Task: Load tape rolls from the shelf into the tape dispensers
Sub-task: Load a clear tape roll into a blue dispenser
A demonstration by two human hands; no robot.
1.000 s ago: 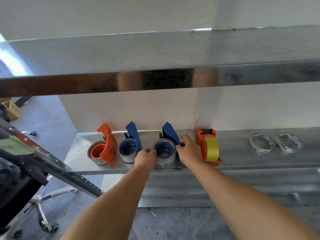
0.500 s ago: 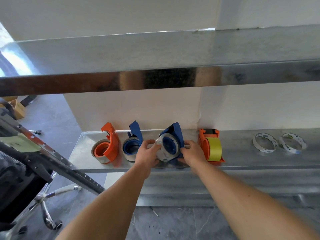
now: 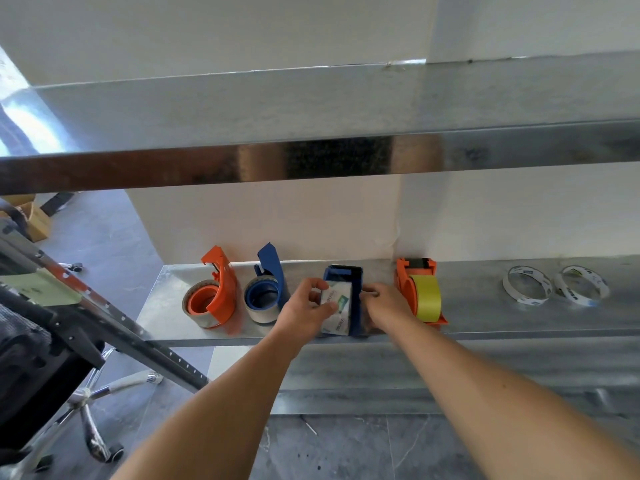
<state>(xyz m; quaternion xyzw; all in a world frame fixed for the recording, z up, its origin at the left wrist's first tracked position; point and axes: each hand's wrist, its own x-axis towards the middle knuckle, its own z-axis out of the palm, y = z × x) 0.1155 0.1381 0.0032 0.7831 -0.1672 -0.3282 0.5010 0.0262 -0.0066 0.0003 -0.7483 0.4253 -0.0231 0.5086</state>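
Your left hand (image 3: 306, 308) pinches the white printed tape roll (image 3: 335, 306) with thumb and fingers, while your right hand (image 3: 388, 301) curls round the side of the blue dispenser (image 3: 355, 299) on the shelf (image 3: 519, 317), near its front edge. Three other dispensers beside it already carry rolls, so this looks like the last loading; two thin rings (image 3: 526, 284) lie well apart at the right.
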